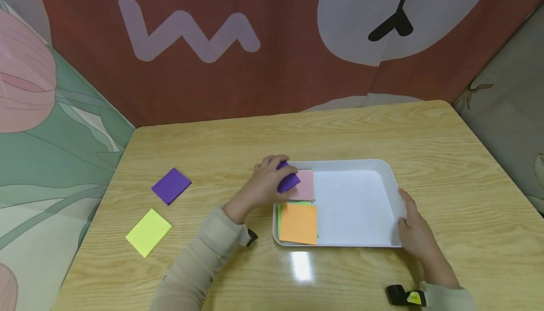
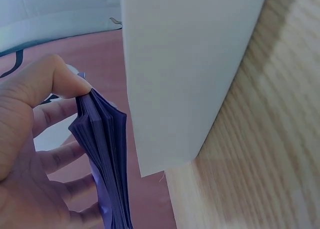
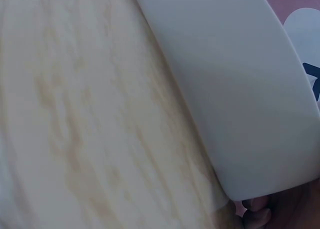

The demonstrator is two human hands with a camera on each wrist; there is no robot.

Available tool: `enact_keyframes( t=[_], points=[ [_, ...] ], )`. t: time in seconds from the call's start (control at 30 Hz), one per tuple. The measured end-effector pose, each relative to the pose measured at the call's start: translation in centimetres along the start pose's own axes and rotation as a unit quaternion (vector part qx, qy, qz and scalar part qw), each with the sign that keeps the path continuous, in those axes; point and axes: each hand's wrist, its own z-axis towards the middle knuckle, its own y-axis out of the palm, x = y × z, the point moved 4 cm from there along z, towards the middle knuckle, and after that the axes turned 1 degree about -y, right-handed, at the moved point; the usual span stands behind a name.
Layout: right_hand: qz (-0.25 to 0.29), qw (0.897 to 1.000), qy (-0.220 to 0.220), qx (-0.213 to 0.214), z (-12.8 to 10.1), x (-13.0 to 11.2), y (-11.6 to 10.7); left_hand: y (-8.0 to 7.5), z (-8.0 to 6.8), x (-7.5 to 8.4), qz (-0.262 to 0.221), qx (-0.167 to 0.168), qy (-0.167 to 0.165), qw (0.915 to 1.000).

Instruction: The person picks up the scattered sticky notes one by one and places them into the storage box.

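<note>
A white tray (image 1: 393,179) lies on the wooden table (image 1: 238,141). In its left part sit a pink pad (image 1: 305,186), an orange pad (image 1: 299,223) and a green pad (image 1: 278,214) partly under the orange one. My left hand (image 1: 265,183) grips a purple pad of sticky notes (image 1: 289,181) over the tray's left rim, above the pink pad; in the left wrist view the purple pad (image 2: 107,154) is pinched between thumb and fingers beside the tray wall (image 2: 185,74). My right hand (image 1: 414,231) holds the tray's right rim (image 3: 240,99).
Another purple pad (image 1: 171,186) and a yellow pad (image 1: 148,232) lie on the table at the left. Patterned fabric walls enclose the table on three sides. The tray's right part holds nothing.
</note>
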Motion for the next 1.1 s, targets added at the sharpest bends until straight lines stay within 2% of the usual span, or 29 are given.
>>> enact_keyframes(
  t=[0.47,0.83,1.1],
  points=[
    [0.003,1.000,-0.008,0.006,-0.1,-0.2,0.0,0.4,0.2,0.3,0.000,-0.001,0.025,0.9997],
    [0.000,1.000,-0.013,0.008,-0.1,-0.2,-0.1,0.6,0.5,0.7,0.005,-0.020,0.024,0.9995],
    [0.003,1.000,-0.011,0.008,-0.1,-0.2,-0.1,0.9,0.6,1.0,0.007,-0.021,0.030,0.9993]
  ],
)
